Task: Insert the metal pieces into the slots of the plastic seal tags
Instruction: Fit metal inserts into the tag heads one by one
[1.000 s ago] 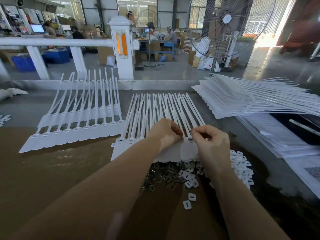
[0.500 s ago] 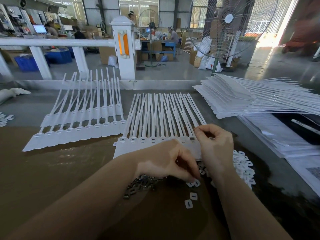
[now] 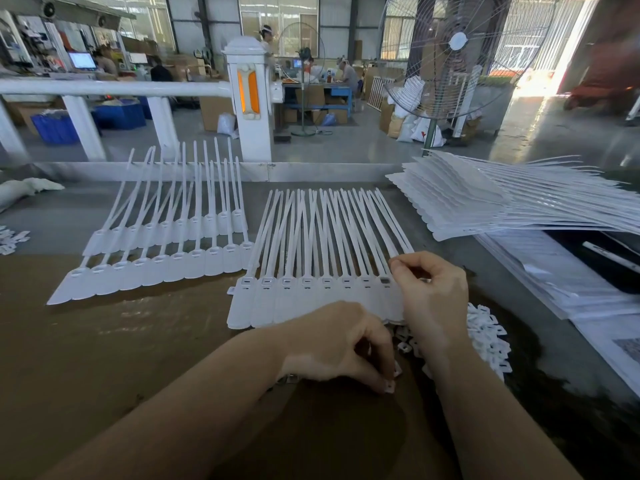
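A row of white plastic seal tags (image 3: 313, 299) lies in the middle of the table, heads toward me and straps fanned away. The slot (image 3: 384, 280) furthest right that I can see looks grey; the other slots look white. My right hand (image 3: 434, 299) is at the right end of the row, with thumb and forefinger pinched together at the last tag's strap. My left hand (image 3: 337, 344) is curled over the loose parts below the row, its fingertips closed on a small white cap (image 3: 390, 386). One metal piece (image 3: 290, 377) peeks out under its wrist.
A heap of white caps (image 3: 486, 336) lies right of my right hand. Two more tag rows (image 3: 162, 261) lie at left and a tall stack of tags (image 3: 485, 206) at back right. Plastic sheets (image 3: 561, 271) cover the right edge. A white railing (image 3: 114, 88) and a fan (image 3: 457, 43) stand beyond.
My left hand left the tag heads and came down toward me onto the loose parts, covering the metal pieces. My right hand stayed at the right end of the row.
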`<state>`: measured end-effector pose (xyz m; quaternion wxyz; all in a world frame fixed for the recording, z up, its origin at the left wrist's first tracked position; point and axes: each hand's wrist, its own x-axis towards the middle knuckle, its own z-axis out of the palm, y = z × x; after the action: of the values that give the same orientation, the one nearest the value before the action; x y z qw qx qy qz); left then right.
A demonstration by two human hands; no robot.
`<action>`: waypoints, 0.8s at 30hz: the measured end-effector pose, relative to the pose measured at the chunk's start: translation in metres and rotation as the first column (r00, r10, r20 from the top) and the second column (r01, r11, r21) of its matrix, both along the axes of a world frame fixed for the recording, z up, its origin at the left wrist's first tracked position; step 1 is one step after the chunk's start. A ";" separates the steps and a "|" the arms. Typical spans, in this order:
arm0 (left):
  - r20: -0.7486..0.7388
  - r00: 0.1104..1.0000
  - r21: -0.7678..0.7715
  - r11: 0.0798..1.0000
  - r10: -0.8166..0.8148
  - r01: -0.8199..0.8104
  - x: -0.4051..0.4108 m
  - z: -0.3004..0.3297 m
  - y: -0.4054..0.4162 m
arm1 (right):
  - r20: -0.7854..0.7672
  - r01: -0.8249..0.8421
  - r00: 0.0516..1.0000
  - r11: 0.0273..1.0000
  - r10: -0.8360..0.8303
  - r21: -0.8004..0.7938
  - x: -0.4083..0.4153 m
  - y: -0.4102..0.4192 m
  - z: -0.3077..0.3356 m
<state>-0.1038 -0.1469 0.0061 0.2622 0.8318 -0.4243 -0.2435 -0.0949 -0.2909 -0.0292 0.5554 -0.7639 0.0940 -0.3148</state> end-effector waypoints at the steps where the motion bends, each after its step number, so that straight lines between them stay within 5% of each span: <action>1: 0.013 0.998 -0.063 0.996 0.061 -0.060 0.005 -0.005 0.001 | 0.000 -0.001 1.000 1.000 0.001 -0.008 0.000 0.000 0.000; 8: 0.021 0.866 -0.405 0.797 0.499 -0.449 0.030 -0.008 -0.003 | -0.029 0.035 0.999 0.999 -0.036 -0.026 -0.001 -0.002 0.001; 16: 0.045 0.723 -0.402 0.675 0.689 -0.618 0.047 -0.018 -0.014 | -0.229 0.157 0.948 0.949 -0.223 -0.273 0.000 -0.004 -0.002; 24: 0.109 0.689 -0.380 0.670 0.717 -0.637 0.051 -0.022 -0.025 | -0.232 0.126 0.954 0.955 -0.191 -0.270 -0.002 -0.004 -0.003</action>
<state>-0.0527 -0.1719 -0.0159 0.4069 0.9006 -0.1445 0.0491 -0.0965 -0.2954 -0.0325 0.4098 -0.8523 0.1856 -0.2669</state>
